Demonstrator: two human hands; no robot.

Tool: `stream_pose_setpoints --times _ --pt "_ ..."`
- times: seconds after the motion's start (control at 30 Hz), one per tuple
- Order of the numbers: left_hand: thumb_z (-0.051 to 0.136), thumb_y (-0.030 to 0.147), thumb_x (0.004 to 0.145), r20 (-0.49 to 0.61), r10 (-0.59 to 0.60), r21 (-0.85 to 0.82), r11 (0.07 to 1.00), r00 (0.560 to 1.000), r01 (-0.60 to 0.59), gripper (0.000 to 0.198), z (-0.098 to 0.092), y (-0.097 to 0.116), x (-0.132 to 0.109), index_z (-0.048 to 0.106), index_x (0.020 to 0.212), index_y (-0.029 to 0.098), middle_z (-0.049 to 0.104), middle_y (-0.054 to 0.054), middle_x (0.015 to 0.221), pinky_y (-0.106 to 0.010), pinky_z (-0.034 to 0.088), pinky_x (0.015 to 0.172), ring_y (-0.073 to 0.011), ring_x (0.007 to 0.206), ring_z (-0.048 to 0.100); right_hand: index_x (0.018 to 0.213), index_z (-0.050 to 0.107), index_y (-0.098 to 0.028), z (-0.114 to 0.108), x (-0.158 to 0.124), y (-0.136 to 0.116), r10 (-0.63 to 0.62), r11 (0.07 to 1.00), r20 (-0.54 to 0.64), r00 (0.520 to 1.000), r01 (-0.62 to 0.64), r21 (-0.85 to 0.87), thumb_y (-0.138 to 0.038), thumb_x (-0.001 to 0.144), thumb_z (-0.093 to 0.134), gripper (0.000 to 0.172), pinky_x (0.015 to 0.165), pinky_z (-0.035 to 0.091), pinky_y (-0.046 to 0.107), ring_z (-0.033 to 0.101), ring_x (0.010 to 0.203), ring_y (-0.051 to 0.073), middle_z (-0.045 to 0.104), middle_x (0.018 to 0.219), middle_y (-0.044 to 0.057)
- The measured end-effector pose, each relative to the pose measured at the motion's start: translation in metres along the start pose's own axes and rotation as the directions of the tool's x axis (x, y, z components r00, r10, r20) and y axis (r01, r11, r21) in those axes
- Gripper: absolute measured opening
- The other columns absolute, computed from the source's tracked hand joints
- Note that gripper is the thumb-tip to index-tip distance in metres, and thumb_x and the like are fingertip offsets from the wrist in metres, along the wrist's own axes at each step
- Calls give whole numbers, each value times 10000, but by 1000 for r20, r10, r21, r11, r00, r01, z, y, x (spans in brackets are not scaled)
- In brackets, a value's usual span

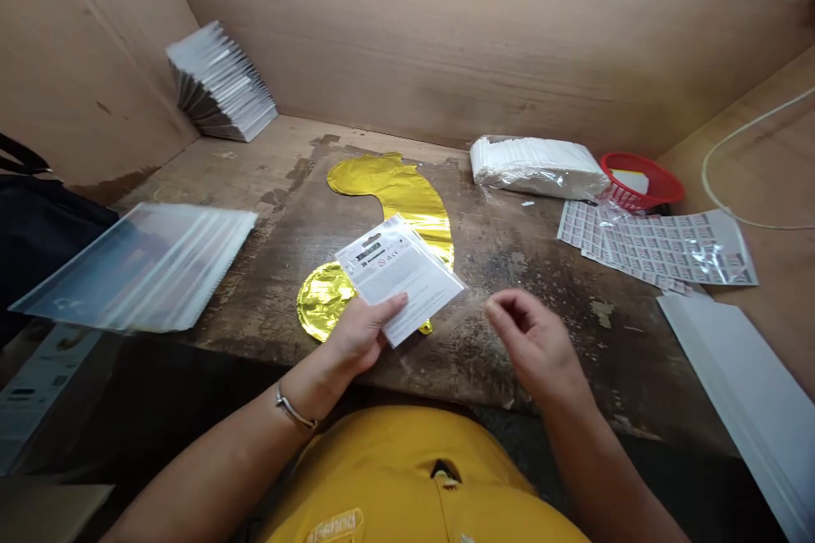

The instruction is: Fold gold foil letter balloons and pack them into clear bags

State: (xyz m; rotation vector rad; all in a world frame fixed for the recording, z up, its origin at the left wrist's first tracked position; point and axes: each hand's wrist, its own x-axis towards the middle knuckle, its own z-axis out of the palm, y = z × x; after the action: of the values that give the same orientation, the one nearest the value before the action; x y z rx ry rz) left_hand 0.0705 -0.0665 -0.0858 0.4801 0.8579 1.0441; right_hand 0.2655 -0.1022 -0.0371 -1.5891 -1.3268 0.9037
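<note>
My left hand [360,331] grips a flat white printed card in a clear plastic sleeve [413,280], thumb on top and fingers underneath. The card is tilted, with a hanging slot and small printed symbols near its upper left edge. My right hand [531,339] is closed in a pinch to the right of it. A thin, see-through plastic strip [468,310] runs between the card's right side and those fingertips; its exact edge is hard to see. Beneath and behind the card a curved gold foil balloon [417,199] lies flat on the table, partly covered.
Clear plastic sleeves [159,263] lie at left. A stack of white cards [222,85] leans in the back corner. At right are a wrapped white bundle [538,165], a red basket [668,182], sticker sheets [662,246] and a white panel [744,390]. Wooden walls [446,34] enclose the table.
</note>
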Motion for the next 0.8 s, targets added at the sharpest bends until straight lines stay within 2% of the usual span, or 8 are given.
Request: stream_pose_setpoints --times 0.17,0.23,0.33,0.4,0.47,0.57,0.67,0.8 --pt "828 436 640 177 -93 284 958 980 40 671 -11 28 3 618 1191 116 688 -172 1155 -490 524 956 -349 1064 656 726 585 -215 7 28 8 103 987 275 956 -132 89 -480 748 675 280 457 454 252 540 494 132 600 605 -15" --pt "752 504 708 142 12 560 824 990 -90 676 -15 47 7 587 1239 120 681 -187 1153 -544 524 928 -372 1064 653 673 511 -224 22 35 17 154 978 314 937 -190 87 -517 763 619 325 394 421 247 456 385 110 511 484 -55" --pt "693 509 765 296 374 892 219 879 -394 662 -21 65 17 547 1309 163 602 -184 1303 -597 432 1027 -390 1229 549 656 464 -234 40 40 25 141 990 229 963 -132 -54 -511 819 537 329 380 431 263 451 343 123 491 427 -61" --pt "691 481 771 572 293 820 -190 766 -539 650 -24 63 25 547 1325 175 518 -175 1411 -576 367 1098 -383 1323 460 620 488 -227 38 48 23 94 986 193 977 -64 -157 -445 816 577 306 423 453 275 511 394 144 535 453 -35" --pt "674 470 785 690 80 689 -376 720 -619 624 -26 54 32 563 1316 162 499 -184 1428 -553 374 1102 -381 1323 459 637 564 -213 22 69 17 2 959 88 996 23 -284 -348 815 609 228 540 499 303 602 553 179 635 593 16" --pt "674 491 778 685 13 651 -461 729 -603 619 -27 41 43 590 1279 136 489 -199 1431 -521 384 1104 -378 1322 461 782 651 -183 -20 124 7 -185 845 -149 971 79 -529 -224 897 498 196 794 508 381 636 892 240 699 924 113" --pt "694 502 753 653 67 699 -438 754 -566 642 -25 37 44 593 1249 107 476 -214 1437 -496 387 1108 -369 1336 448 853 677 -156 -52 180 -5 -295 750 -166 941 120 -651 -186 911 526 164 910 479 413 621 966 243 693 989 130" --pt "686 536 746 646 159 736 -387 746 -555 643 -23 30 30 604 1214 102 552 -201 1360 -447 411 1085 -339 1266 516 1104 636 -214 -11 235 -46 -567 623 10 824 436 -649 -351 955 558 217 866 532 379 622 982 183 635 1169 77"
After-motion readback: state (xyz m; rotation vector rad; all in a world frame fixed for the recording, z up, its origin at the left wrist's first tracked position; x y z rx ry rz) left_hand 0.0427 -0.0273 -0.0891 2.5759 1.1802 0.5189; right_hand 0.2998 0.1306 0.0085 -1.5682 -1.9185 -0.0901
